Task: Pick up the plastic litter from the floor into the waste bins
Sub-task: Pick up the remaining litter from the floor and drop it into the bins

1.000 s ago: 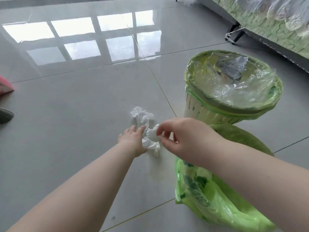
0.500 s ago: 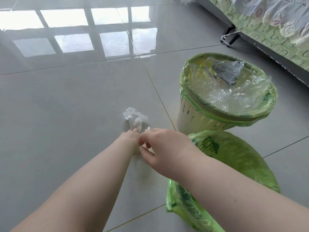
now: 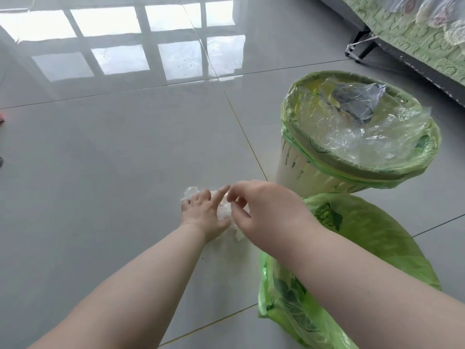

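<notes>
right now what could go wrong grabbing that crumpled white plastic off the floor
The crumpled white plastic is only loosely gathered between the left hand and right hand, so a piece may slip out. The white bin already has clear film piled at its rim, so more litter could spill back out.

left hand [image 3: 204,214]: palm down, fingers spread | right hand [image 3: 261,210]: thumb and forefinger pinching, beside left
</notes>
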